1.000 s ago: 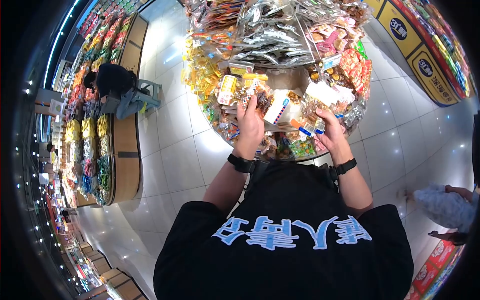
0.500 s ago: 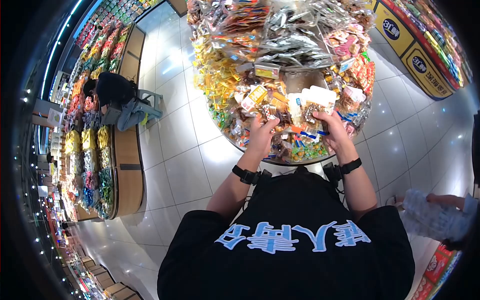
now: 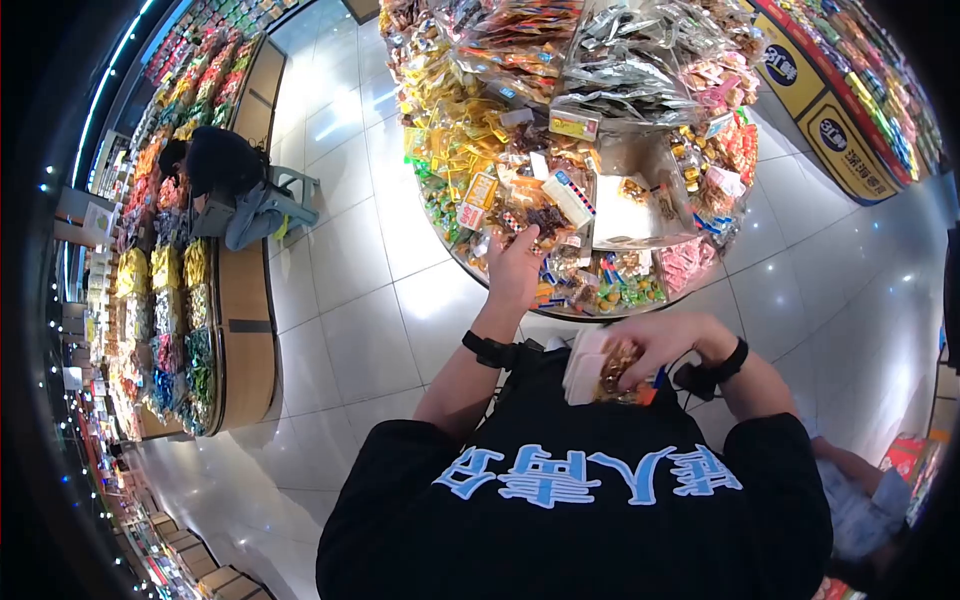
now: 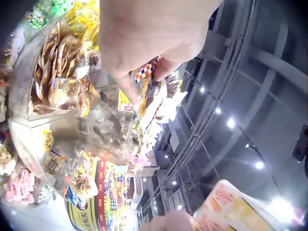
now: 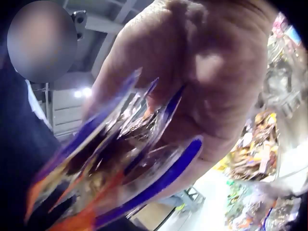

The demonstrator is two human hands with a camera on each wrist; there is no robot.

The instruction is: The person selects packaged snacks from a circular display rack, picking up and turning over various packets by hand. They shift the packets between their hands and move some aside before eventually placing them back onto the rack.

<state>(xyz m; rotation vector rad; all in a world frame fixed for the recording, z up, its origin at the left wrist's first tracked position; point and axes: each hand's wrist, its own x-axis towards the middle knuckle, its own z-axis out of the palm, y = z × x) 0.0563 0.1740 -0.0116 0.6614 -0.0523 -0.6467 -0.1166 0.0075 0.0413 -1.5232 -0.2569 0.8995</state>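
Over the near side of the round snack stand [image 3: 570, 317], the left hand [image 3: 513, 265] pinches a packet with a checkered strip [image 4: 146, 72], thumb and finger closed on it among loose snacks [image 3: 606, 295]. Down in front of the black shirt [image 3: 570, 545], the right hand [image 3: 672, 345] grips a bunch of packets [image 3: 590, 368] with pale cards. That bunch would be best held squared up by the stiff cards, with little squeeze on the contents. The single packet is probably best lifted straight up by its strip, so that its neighbours do not drag along or spill into the white box [image 3: 616, 228] nearby.

In the right wrist view, blur smears the blue and orange edges, and the fingertips are hard to make out. How many packets the bunch holds cannot be told. The left wrist view cuts off a card at its bottom edge and hides most of the left hand's other fingers.
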